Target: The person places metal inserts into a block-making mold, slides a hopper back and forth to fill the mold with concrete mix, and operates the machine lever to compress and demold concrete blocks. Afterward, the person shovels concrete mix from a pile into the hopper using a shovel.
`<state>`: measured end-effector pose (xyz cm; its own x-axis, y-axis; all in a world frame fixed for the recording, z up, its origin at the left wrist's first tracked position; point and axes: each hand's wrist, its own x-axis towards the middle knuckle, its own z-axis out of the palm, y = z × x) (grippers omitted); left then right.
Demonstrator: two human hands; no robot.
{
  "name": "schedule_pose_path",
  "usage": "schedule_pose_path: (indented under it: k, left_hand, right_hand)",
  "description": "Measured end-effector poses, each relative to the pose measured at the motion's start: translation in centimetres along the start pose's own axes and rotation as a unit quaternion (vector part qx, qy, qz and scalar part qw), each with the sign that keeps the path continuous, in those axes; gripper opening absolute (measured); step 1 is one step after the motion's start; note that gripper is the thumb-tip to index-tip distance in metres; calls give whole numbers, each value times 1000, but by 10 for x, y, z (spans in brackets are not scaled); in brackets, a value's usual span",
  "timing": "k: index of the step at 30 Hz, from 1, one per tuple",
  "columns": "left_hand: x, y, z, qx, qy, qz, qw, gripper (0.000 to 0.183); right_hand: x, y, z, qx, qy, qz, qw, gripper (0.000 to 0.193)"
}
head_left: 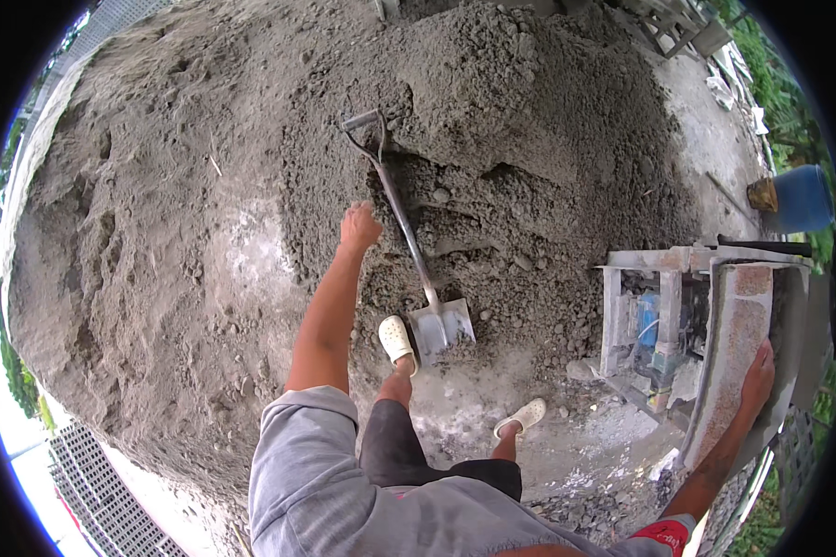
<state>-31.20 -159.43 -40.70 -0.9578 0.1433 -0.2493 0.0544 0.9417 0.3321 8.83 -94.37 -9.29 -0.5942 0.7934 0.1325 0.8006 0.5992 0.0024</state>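
My left arm reaches forward over the grey heap. At its end my left hand [359, 226] is curled closed with nothing visible in it, just left of the shovel's shaft and apart from it. The shovel [402, 215] lies on the loose mix, its D-shaped handle pointing away and its flat metal blade beside my left clog [396, 340]. Out to the right, my right hand [759, 376] lies with fingers extended on the slanted, sand-coated metal tray [741, 320] of a machine.
A large heap of damp grey sand and gravel mix [492, 84] spreads ahead and left. The machine's frame [613, 316] stands at right, with a blue part inside. Beyond it are a blue drum [802, 199] and a thin rod [729, 196]. My right clog [522, 417] is on gritty concrete.
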Motion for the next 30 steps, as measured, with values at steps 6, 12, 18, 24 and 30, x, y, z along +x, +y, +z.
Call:
schedule_pose_path:
  k: [6,12,18,24,30]
  left_hand:
    - [204,8,8,73,113,46,990,70]
    - [296,-6,3,189,24,10,982,65]
    - [246,14,-35,168,16,108,980,30]
    - [92,81,-159,166,-117,158,966,32]
    - [-138,163,-274,115,-75,160,978,22]
  right_hand:
    - [13,57,1,-80,33,19,996,59]
    - [25,82,-1,-72,29,18,997,60]
    - [10,73,-8,-113,16,65,991,61]
    - [12,43,9,-25,4,14,1000,61]
    - [9,-11,-2,102,-56,39,992,71]
